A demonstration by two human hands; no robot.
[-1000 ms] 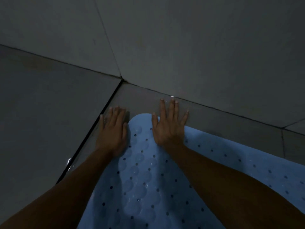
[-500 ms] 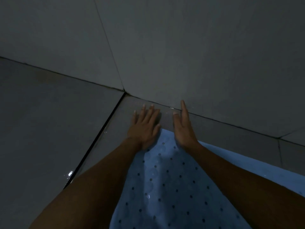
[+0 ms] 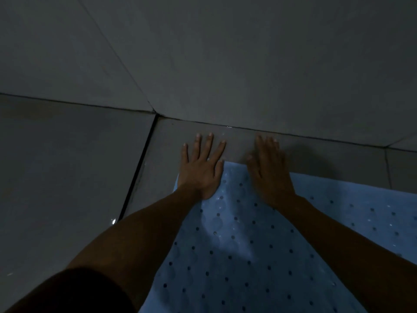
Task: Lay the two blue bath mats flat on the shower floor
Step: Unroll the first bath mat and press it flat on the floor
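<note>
Head view showed our left hand [image 3: 200, 171] and right hand [image 3: 269, 175], both flat and gripping nothing, had slid forward past the blue mat [image 3: 259, 245] edge onto the floor [image 3: 74, 177], smoothing it near the wall [image 3: 248, 64].

We're looking into the corner of a dim shower stall, a home bathroom by every sign: large grey wall tiles [image 3: 225, 64] are meeting the tiled floor [image 3: 67, 166] along dark grout lines, droplets of water [image 3: 112, 221] are glinting on the wet floor, and a blue perforated bath mat [image 3: 248, 245] is lying on it near the wall.
</note>
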